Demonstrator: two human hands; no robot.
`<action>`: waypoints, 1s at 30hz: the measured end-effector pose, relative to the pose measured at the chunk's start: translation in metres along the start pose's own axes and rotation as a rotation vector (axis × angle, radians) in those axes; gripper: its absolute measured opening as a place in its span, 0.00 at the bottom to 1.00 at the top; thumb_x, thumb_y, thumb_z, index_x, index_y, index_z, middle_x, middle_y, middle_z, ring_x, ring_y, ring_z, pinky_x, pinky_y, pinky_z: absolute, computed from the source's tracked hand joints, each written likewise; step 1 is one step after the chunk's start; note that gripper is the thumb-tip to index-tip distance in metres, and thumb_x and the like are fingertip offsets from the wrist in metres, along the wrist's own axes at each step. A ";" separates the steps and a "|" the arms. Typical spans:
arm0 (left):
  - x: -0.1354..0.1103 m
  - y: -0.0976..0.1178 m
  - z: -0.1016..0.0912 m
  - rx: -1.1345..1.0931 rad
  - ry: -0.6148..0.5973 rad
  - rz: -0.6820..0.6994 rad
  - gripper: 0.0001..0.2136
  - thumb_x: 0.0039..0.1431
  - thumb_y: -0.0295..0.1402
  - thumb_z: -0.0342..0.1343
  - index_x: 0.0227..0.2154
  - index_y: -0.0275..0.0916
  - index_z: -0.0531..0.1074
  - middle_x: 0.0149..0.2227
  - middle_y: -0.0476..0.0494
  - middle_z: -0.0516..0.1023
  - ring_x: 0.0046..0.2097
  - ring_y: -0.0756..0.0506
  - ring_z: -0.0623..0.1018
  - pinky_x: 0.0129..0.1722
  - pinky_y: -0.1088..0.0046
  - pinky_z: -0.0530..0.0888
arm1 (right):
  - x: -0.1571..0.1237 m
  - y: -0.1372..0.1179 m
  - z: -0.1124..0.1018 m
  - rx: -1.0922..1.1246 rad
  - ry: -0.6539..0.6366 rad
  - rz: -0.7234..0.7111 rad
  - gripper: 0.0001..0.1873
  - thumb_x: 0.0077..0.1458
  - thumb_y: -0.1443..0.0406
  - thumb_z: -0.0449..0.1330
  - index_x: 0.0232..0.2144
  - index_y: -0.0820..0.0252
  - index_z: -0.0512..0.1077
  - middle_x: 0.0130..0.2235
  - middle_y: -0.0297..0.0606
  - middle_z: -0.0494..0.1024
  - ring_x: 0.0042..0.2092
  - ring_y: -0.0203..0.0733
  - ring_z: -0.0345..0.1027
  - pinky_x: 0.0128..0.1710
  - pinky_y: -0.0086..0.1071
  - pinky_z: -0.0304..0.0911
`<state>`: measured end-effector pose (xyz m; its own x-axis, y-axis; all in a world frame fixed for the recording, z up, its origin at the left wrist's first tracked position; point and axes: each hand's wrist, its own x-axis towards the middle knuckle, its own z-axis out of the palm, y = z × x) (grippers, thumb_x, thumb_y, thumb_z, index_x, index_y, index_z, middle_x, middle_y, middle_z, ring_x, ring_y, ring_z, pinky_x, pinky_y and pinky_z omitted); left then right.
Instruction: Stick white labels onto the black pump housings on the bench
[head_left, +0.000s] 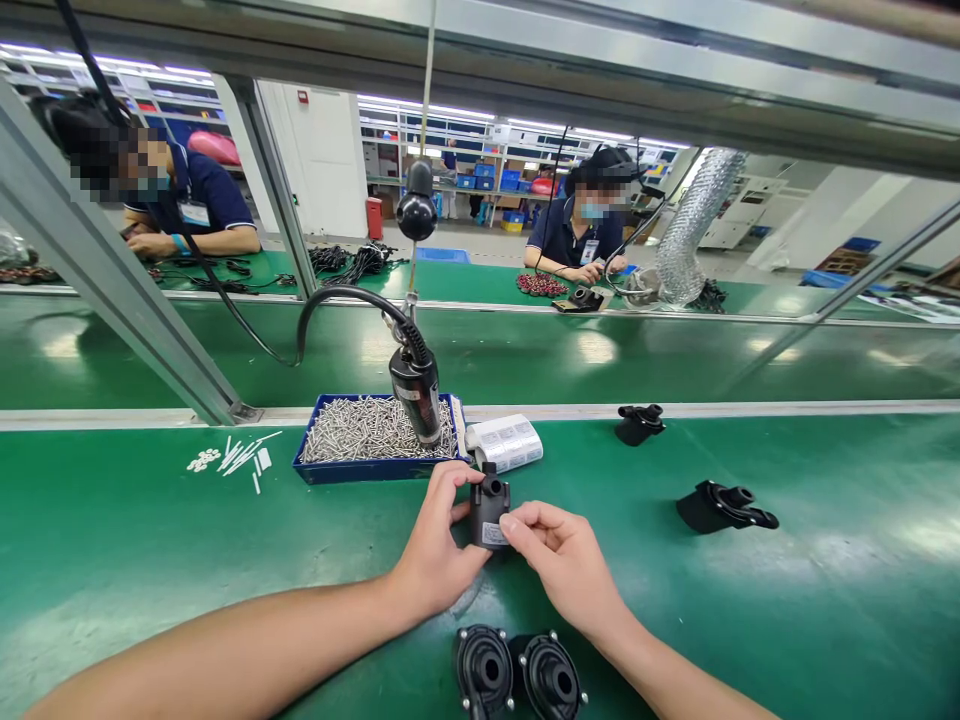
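This is a factory assembly floor: long green-topped desks [750, 610] run between aluminium rails [112, 260], with an electric screwdriver [415, 395] hanging overhead. A co-worker [577, 230] in a uniform polo and badge sits opposite, before shelves [465, 175] of blue bins.

Blue screw tray [375, 470] and hanging electric screwdriver [415, 400] stood ahead of left hand [435, 530]; label roll [504, 443] just beyond right hand [562, 555]; two black rubber caps [484, 670] near both wrists. Green bench [825, 600] stretched rightward to black housing [720, 507].
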<state>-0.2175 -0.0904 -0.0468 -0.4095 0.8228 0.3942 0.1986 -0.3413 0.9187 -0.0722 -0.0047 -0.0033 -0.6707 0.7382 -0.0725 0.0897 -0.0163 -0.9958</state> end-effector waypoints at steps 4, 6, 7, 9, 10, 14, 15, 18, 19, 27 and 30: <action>0.000 0.000 -0.001 -0.008 -0.002 -0.002 0.18 0.61 0.29 0.62 0.53 0.45 0.68 0.56 0.40 0.63 0.59 0.40 0.70 0.52 0.64 0.82 | 0.001 0.002 0.000 0.001 0.012 -0.004 0.33 0.49 0.37 0.72 0.24 0.61 0.76 0.24 0.34 0.73 0.27 0.36 0.62 0.29 0.30 0.62; 0.000 0.000 -0.001 -0.009 -0.005 -0.004 0.18 0.61 0.28 0.63 0.53 0.46 0.68 0.56 0.40 0.64 0.59 0.40 0.70 0.52 0.64 0.82 | 0.001 0.004 0.000 -0.014 0.019 -0.013 0.32 0.49 0.37 0.72 0.25 0.61 0.76 0.25 0.35 0.74 0.27 0.37 0.63 0.29 0.30 0.62; 0.000 0.000 -0.001 -0.010 -0.007 -0.004 0.19 0.61 0.28 0.63 0.53 0.46 0.68 0.56 0.41 0.64 0.59 0.40 0.70 0.52 0.64 0.82 | 0.000 0.005 0.000 -0.028 0.023 -0.021 0.31 0.50 0.38 0.72 0.25 0.61 0.77 0.25 0.35 0.74 0.27 0.37 0.63 0.28 0.30 0.62; 0.000 -0.001 -0.001 -0.011 -0.011 -0.004 0.19 0.60 0.27 0.63 0.53 0.47 0.68 0.56 0.41 0.64 0.59 0.40 0.70 0.52 0.63 0.82 | -0.001 0.008 0.000 -0.077 0.028 -0.056 0.29 0.54 0.40 0.70 0.26 0.61 0.77 0.25 0.34 0.73 0.26 0.36 0.62 0.26 0.30 0.60; 0.000 -0.001 -0.001 -0.013 -0.009 -0.002 0.19 0.60 0.27 0.62 0.53 0.47 0.68 0.55 0.41 0.64 0.59 0.40 0.70 0.52 0.63 0.82 | -0.002 0.009 0.000 -0.122 0.033 -0.096 0.27 0.57 0.43 0.69 0.26 0.61 0.77 0.25 0.34 0.72 0.25 0.36 0.61 0.25 0.30 0.58; 0.000 -0.001 -0.001 -0.046 -0.010 0.000 0.20 0.60 0.25 0.62 0.53 0.46 0.67 0.56 0.41 0.63 0.59 0.41 0.69 0.53 0.64 0.81 | -0.004 0.012 -0.003 -0.402 0.097 -0.430 0.14 0.65 0.56 0.65 0.32 0.59 0.80 0.26 0.33 0.72 0.23 0.33 0.56 0.25 0.32 0.56; 0.000 -0.001 -0.001 -0.061 -0.011 0.004 0.21 0.60 0.25 0.62 0.54 0.47 0.67 0.56 0.41 0.63 0.59 0.41 0.69 0.53 0.64 0.81 | -0.003 0.012 -0.006 -0.453 0.111 -0.487 0.10 0.65 0.58 0.65 0.36 0.59 0.81 0.26 0.32 0.73 0.22 0.33 0.55 0.25 0.32 0.57; 0.000 0.000 -0.001 -0.094 -0.007 0.019 0.22 0.59 0.25 0.62 0.54 0.47 0.66 0.56 0.42 0.62 0.58 0.42 0.69 0.53 0.65 0.81 | 0.002 0.010 -0.016 -0.490 0.118 -0.439 0.20 0.64 0.58 0.65 0.54 0.61 0.74 0.28 0.29 0.74 0.21 0.33 0.56 0.24 0.31 0.56; 0.000 0.000 -0.002 -0.095 -0.006 0.024 0.23 0.59 0.25 0.63 0.54 0.48 0.66 0.56 0.42 0.62 0.58 0.42 0.69 0.53 0.66 0.81 | 0.005 0.009 -0.019 -0.480 0.101 -0.383 0.25 0.64 0.57 0.64 0.59 0.62 0.70 0.28 0.28 0.74 0.21 0.33 0.56 0.23 0.31 0.55; -0.004 -0.007 -0.003 0.107 -0.199 0.224 0.29 0.54 0.19 0.56 0.57 0.49 0.63 0.57 0.40 0.62 0.60 0.38 0.70 0.58 0.56 0.77 | 0.007 0.014 -0.004 -0.459 -0.113 -0.142 0.36 0.52 0.62 0.67 0.62 0.56 0.64 0.32 0.30 0.77 0.27 0.39 0.66 0.26 0.30 0.59; -0.003 -0.006 -0.005 0.109 -0.276 0.249 0.36 0.49 0.20 0.57 0.61 0.49 0.59 0.60 0.38 0.59 0.64 0.35 0.66 0.64 0.50 0.70 | 0.008 0.013 -0.004 -0.492 -0.136 -0.172 0.31 0.52 0.65 0.67 0.58 0.55 0.69 0.37 0.34 0.80 0.31 0.42 0.71 0.31 0.32 0.65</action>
<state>-0.2223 -0.0931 -0.0536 -0.0846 0.8170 0.5704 0.3612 -0.5084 0.7817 -0.0738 0.0034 -0.0165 -0.7923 0.6080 0.0500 0.2831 0.4391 -0.8527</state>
